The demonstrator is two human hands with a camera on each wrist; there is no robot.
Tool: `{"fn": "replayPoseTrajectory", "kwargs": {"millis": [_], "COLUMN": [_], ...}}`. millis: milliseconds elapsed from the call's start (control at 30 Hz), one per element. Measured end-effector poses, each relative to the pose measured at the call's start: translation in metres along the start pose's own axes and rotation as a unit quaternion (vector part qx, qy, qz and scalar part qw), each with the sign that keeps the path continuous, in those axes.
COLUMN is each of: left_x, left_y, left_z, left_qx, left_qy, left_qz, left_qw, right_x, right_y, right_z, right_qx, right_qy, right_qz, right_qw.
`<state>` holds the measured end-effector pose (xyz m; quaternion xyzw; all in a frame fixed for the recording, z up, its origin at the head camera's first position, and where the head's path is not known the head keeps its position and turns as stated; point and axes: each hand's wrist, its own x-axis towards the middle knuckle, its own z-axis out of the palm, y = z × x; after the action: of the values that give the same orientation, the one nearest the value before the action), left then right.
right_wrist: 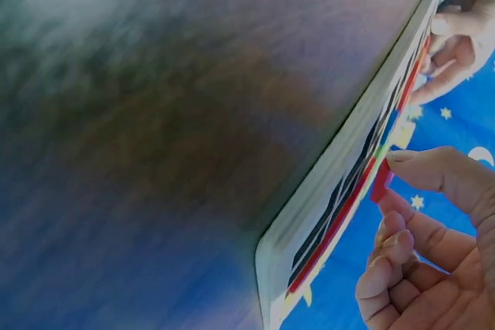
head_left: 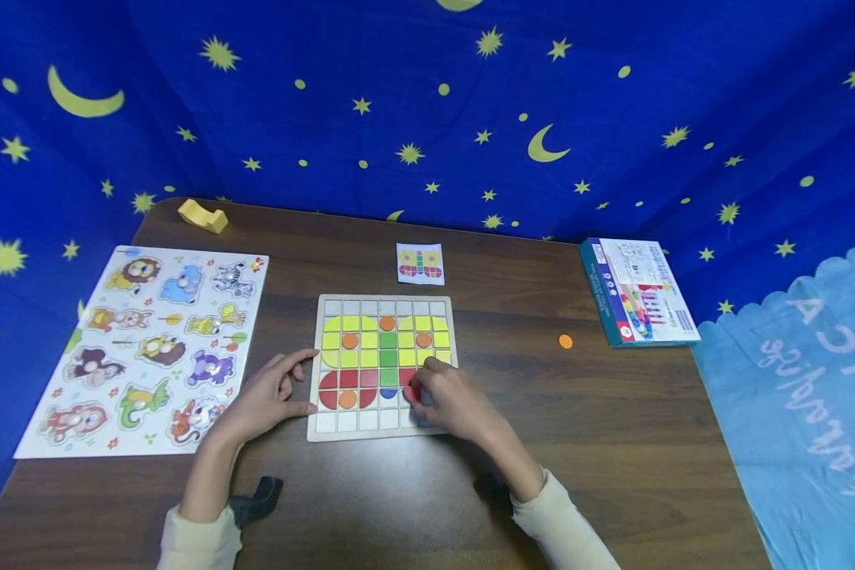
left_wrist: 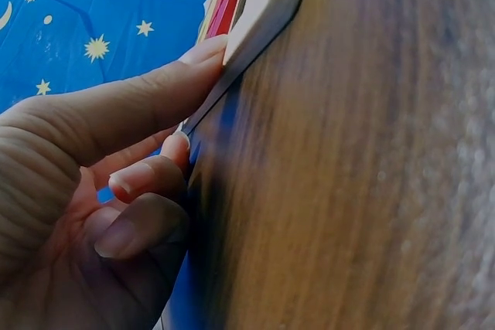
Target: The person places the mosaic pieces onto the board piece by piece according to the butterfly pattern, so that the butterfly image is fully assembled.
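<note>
A square wooden board (head_left: 381,435) lies on the table, its grid of cells filled with coloured tiles in a butterfly pattern. Yellow wings, a green tile (head_left: 388,356) column and red lower wings make up the pattern. Along the board's left edge rests my left hand (head_left: 264,400), thumb and index finger spread apart and touching the rim. Between thumb and finger, my right hand (head_left: 459,400) pinches a red tile (right_wrist: 381,182) over the lower right wing, tilted against the board's surface. Part of that wing is hidden under the right hand. A small butterfly picture card (head_left: 420,264) lies beyond the board.
At the left is a white animal puzzle board (head_left: 142,348). A yellow wooden piece (head_left: 203,216) sits at the back left. To the right are a loose orange disc (head_left: 565,341) and a box (head_left: 641,293). Blue star-patterned cloth (head_left: 370,134) hangs behind the table.
</note>
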<state>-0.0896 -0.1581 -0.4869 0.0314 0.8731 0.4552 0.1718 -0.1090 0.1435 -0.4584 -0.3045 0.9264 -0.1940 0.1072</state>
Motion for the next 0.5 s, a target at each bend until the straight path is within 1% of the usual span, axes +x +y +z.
{"fn": "replayPoseTrajectory", "kwargs": {"millis": [67, 233, 367, 500], "left_x": [0.0005, 0.001, 0.001, 0.0004], "left_y": [0.0001, -0.0002, 0.0001, 0.0005], "left_z": [0.0002, 0.0004, 0.0002, 0.0], "left_qx": [0.0, -0.001, 0.001, 0.002], "left_qy": [0.0, 0.0, -0.001, -0.003], "left_qz": [-0.001, -0.001, -0.006, -0.011], "left_qw": [1.0, 1.0, 1.0, 0.9999], "right_x": [0.0016, 0.0048, 0.0065, 0.0069], "right_y": [-0.0009, -0.0031, -0.0046, -0.0054], "right_z": [0.0012, 0.0031, 0.003, 0.0027], "right_qx": [-0.006, -0.023, -0.033, -0.029], "right_qy": [-0.003, -0.008, -0.006, -0.008], "right_qz": [-0.012, -0.023, -0.025, -0.023], "right_qw": [0.9999, 0.9994, 0.9992, 0.9993]}}
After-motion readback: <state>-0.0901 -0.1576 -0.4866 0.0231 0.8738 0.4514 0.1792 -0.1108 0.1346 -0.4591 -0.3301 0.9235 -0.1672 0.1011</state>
